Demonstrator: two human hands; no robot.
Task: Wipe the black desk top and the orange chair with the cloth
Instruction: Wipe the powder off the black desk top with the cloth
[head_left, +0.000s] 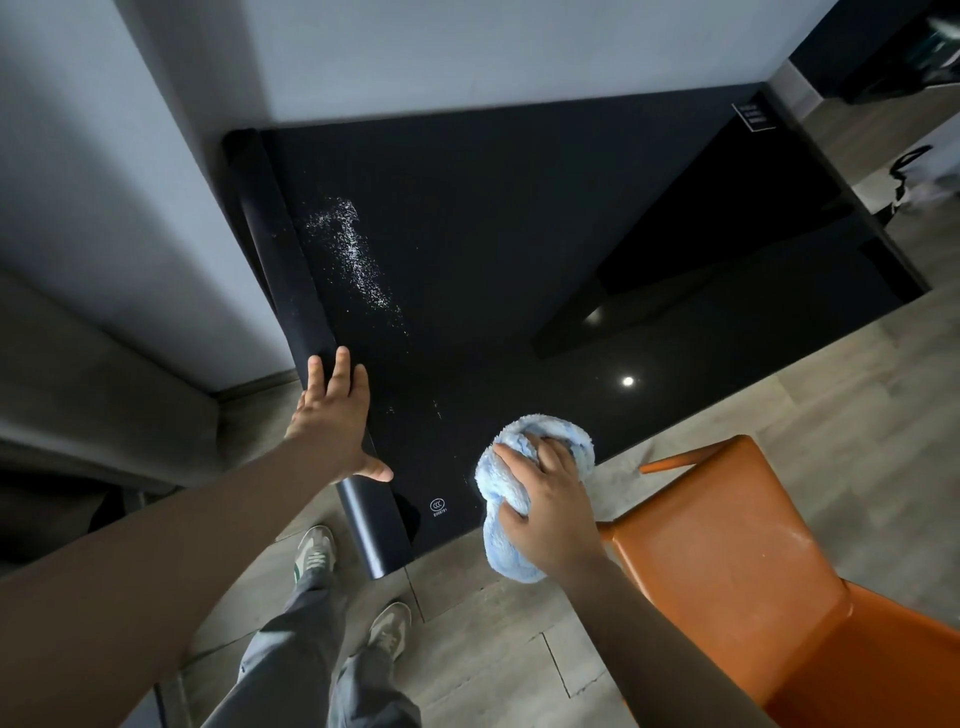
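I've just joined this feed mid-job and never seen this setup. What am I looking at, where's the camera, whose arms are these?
No machine: one camera worn on a person's head looks down at their two bare hands. The left hand lies flat on the rounded edge of the black desk top. The right hand grips a bunched light blue cloth at the desk's near edge. A streak of white specks lies on the desk beyond the left hand. The orange chair stands at the right.
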